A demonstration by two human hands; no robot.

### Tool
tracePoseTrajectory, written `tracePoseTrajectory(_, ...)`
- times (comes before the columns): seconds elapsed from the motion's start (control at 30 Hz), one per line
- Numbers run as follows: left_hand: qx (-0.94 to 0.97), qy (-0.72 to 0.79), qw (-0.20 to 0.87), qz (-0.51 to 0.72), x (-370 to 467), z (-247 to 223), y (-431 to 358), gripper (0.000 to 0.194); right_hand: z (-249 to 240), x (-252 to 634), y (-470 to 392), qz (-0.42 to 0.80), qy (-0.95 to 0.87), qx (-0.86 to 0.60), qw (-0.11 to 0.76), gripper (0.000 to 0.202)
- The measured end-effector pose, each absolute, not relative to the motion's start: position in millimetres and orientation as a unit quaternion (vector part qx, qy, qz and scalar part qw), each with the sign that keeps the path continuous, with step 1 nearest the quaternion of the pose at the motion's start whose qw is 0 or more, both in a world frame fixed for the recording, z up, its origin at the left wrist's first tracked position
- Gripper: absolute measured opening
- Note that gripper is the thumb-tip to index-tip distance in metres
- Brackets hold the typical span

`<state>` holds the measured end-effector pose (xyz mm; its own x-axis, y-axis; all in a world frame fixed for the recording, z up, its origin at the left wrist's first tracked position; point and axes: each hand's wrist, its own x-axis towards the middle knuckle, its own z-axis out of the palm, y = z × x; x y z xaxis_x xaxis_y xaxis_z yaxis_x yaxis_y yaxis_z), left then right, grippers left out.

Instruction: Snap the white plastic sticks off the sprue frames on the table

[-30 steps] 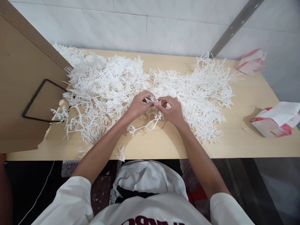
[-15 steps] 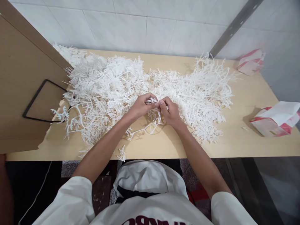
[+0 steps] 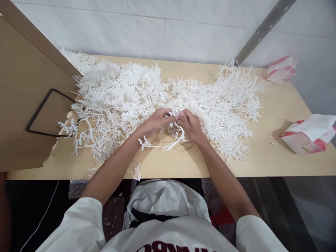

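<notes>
White branched plastic-like pieces lie in a wide left pile (image 3: 120, 94) and a right pile (image 3: 220, 105) on the table. At the middle, my left hand (image 3: 157, 121) is closed on white pieces, thumb and fingers pinched round them. My right hand (image 3: 191, 125) touches it fingertip to fingertip, its thumb and forefinger pinching the same white pieces. A long white branched strand (image 3: 168, 145) hangs below both hands, its forked end to the left, near my left wrist. The fingertips partly hide what they grip.
A cardboard box (image 3: 31, 94) stands at the left, a black wire frame (image 3: 39, 111) against it. Two red-and-white paper packets (image 3: 307, 134) (image 3: 282, 70) stand at the right. A small white cluster (image 3: 136, 172) lies at the table's front edge (image 3: 168, 171).
The hanging strand has shifted and its loop has straightened, its left end now higher. My left hand's fingers have moved slightly down. My right hand has hardly moved.
</notes>
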<state>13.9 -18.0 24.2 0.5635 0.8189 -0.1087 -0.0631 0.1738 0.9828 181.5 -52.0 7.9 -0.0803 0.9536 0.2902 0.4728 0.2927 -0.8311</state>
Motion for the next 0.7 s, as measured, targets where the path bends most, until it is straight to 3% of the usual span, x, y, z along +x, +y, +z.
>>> tracePoseTrajectory(0.33,0.56,0.286,0.707,0.324,17.3,29.1,-24.0,0.022,7.1,180.4,-46.0,0.473,-0.554,-0.459,0.509,0.043)
tracePoseTrajectory(0.43,0.57,0.338,0.648,0.376,19.8,25.0,-22.3,0.024,2.2,184.1,-40.5,0.433,-0.546,-0.483,0.531,0.039)
tracePoseTrajectory(0.57,0.568,0.389,0.596,0.412,19.4,15.8,-14.7,0.028,0.3,188.3,-37.4,0.276,-0.559,-0.553,0.553,0.039)
tracePoseTrajectory(0.7,0.631,0.425,0.515,0.395,19.2,14.2,-12.2,0.022,3.7,187.3,-40.2,0.197,-0.608,-0.57,0.516,0.033)
